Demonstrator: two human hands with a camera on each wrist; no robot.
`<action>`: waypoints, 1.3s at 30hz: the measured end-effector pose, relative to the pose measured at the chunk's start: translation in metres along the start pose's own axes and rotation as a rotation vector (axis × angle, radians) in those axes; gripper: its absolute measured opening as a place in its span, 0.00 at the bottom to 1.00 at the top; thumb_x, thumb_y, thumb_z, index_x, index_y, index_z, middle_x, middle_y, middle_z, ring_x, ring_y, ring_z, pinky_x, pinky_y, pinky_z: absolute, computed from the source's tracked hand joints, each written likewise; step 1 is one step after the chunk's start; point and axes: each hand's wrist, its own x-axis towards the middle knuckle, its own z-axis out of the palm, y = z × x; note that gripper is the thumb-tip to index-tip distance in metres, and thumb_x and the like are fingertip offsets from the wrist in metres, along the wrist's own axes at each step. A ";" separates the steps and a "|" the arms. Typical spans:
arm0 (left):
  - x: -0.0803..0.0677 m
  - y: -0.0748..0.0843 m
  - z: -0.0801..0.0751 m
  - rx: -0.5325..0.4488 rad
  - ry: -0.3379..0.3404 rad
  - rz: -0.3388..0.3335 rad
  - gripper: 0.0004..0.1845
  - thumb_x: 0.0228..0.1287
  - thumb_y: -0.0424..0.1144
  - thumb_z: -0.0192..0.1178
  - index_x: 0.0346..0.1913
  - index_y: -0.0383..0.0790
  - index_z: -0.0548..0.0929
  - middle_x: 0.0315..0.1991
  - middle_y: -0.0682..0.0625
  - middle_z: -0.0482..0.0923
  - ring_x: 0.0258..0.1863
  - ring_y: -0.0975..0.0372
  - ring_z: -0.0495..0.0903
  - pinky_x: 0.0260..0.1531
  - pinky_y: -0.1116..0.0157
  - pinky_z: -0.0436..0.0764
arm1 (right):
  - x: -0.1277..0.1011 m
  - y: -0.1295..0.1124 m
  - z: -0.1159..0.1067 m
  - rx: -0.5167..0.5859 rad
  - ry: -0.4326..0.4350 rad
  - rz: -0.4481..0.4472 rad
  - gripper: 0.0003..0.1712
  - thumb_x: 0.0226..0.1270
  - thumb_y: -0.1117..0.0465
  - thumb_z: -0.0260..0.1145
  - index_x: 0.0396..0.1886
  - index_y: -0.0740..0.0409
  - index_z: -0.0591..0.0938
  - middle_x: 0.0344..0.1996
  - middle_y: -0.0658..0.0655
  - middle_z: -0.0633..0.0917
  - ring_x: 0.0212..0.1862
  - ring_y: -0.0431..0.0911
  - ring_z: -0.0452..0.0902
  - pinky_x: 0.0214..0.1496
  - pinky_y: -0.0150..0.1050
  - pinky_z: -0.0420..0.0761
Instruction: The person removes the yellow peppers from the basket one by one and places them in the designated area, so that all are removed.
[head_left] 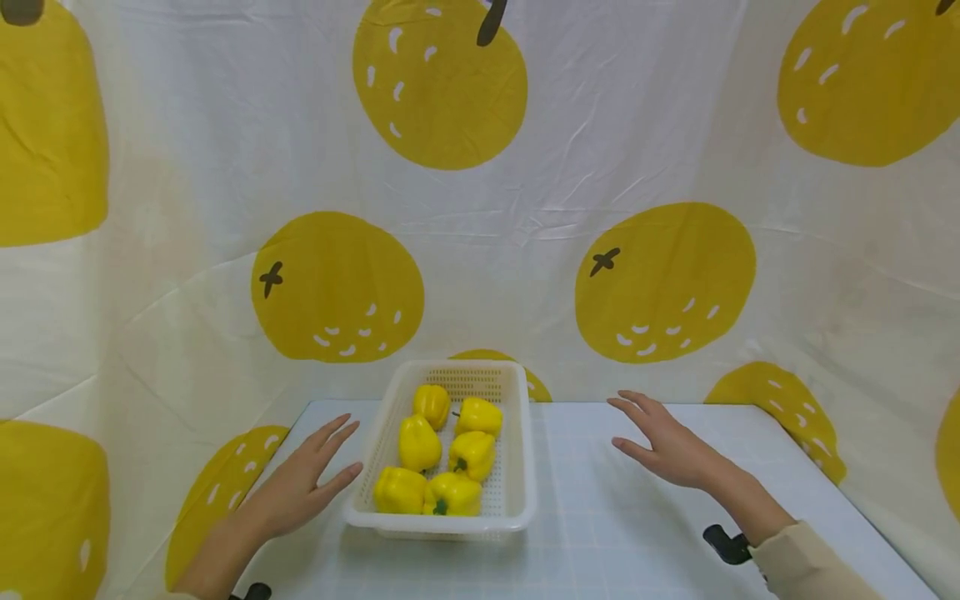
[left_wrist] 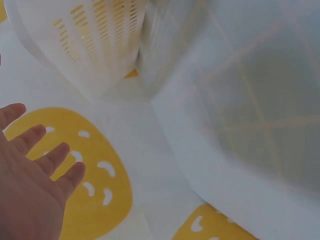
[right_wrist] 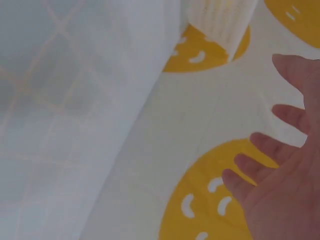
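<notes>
A white plastic basket (head_left: 529, 467) with slotted walls stands on the table, left of the middle in the head view. Inside it lie several yellow bell peppers (head_left: 420, 442), some showing green stems. My left hand (head_left: 300, 482) hovers just left of the basket, fingers extended and holding nothing. Off to the basket's right, my right hand (head_left: 666, 442) hangs over the table, its fingers spread and touching nothing. In the left wrist view the basket (left_wrist: 75, 45) shows at the top, beyond the left hand (left_wrist: 30, 185). The right wrist view has the basket's corner (right_wrist: 220, 20) above the right hand (right_wrist: 280, 170).
A pale blue table (head_left: 592, 517) with a faint grid pattern lies under the basket. White cloth (head_left: 510, 283) printed with big yellow fruit hangs behind it and along both sides. Black wrist mounts (head_left: 726, 545) show at both forearms.
</notes>
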 end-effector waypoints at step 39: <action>-0.015 0.027 0.040 -0.294 -0.140 -0.221 0.56 0.66 0.67 0.61 0.83 0.42 0.45 0.83 0.41 0.41 0.79 0.40 0.50 0.70 0.32 0.57 | 0.061 -0.089 0.062 0.231 -0.099 -0.196 0.32 0.73 0.51 0.67 0.73 0.50 0.71 0.71 0.52 0.72 0.69 0.50 0.71 0.70 0.54 0.74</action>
